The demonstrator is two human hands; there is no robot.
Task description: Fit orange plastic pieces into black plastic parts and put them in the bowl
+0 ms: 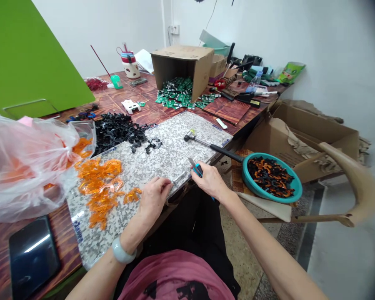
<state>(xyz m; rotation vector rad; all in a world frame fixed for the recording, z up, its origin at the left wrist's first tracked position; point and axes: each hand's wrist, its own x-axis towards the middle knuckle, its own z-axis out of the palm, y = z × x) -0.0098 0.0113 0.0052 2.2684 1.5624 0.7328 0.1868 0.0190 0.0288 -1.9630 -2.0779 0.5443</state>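
Observation:
My right hand [208, 179] is wrapped round a utility knife [197, 169] with a blue and black handle, its blade pointing up and to the left over the slab. Close beside it, at the front edge of the speckled stone slab [167, 160], my left hand [156, 193] is closed in a pinch. A thin pale piece [178, 178] shows at its fingertips, too small to name. Orange translucent plastic parts [103, 187] lie in a heap to the left of my left hand. Black plastic parts [115, 129] are piled beyond them. Across the slab's right side rests a mallet [211, 146].
A turquoise basin [296, 189] of mixed black and orange parts stands at the right. A cardboard box [203, 75] spills green circuit boards at the back. On the left are a plastic bag [25, 166] and a phone [34, 258]. A chair [356, 204] stands far right.

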